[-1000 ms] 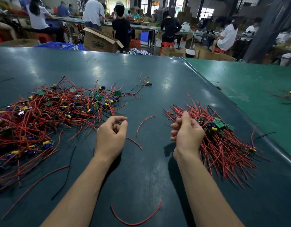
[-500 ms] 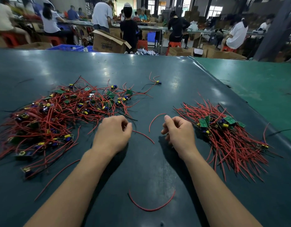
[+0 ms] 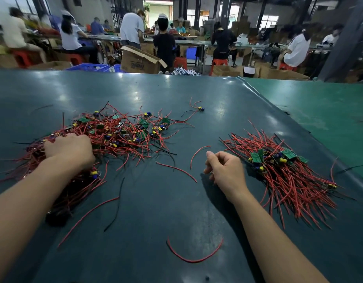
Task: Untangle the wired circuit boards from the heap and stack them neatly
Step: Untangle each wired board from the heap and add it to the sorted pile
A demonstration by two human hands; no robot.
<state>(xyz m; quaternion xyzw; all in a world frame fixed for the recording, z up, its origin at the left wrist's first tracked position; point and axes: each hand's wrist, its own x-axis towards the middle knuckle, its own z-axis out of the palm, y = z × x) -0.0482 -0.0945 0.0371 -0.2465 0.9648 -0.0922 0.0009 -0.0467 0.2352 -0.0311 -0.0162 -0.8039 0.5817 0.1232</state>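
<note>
You are reaching for the next board: your left hand (image 3: 69, 151) is down on the tangled heap (image 3: 107, 135) at the desk's (image 3: 156, 201) left, fingers buried, so whether it grips anything cannot be told. Your right hand (image 3: 224, 170) hangs loosely curled and empty beside the stacked boards (image 3: 278, 170). Next, lift one free.

A factory assembly hall, workers (image 3: 164, 40) seated and standing at long benches (image 3: 188, 40) beyond the far edge of the dark work table (image 3: 176, 88), open cardboard cartons (image 3: 139, 60), red stools (image 3: 180, 62), blue crates (image 3: 88, 67) on the floor
</note>
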